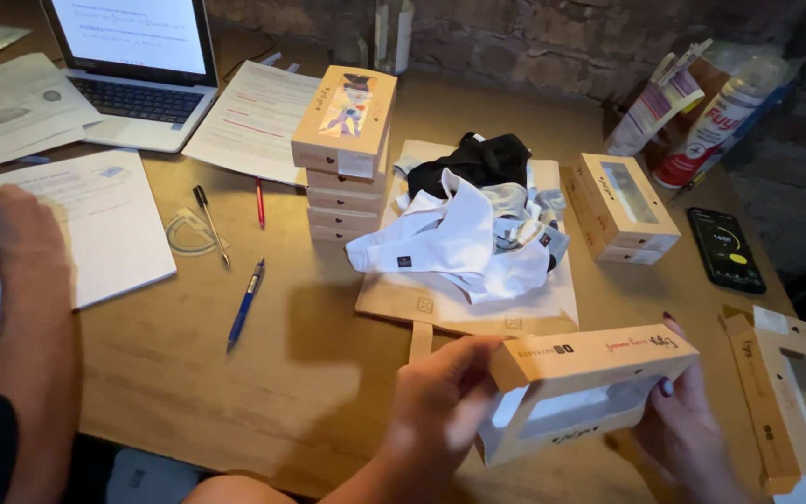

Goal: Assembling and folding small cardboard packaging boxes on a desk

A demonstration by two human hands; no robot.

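- The left hand has its grip closed on the left end of a flat cardboard box with a clear window, thumb on the front and fingers behind.
- The right hand holds the box's right end from behind and below; its fingertips show at the window edge.
- The box is held just above the near edge of the wooden desk, tilted, with white cloth showing through the window.
- Beyond it a heap of white, grey and black garments lies on a tan cloth bag.
- A stack of similar boxes stands left of the heap; one more box lies to its right, near a phone.
- An open, empty box lies just right of the right hand.
- Another person's arm rests on papers at far left, beside a blue pen and a laptop.
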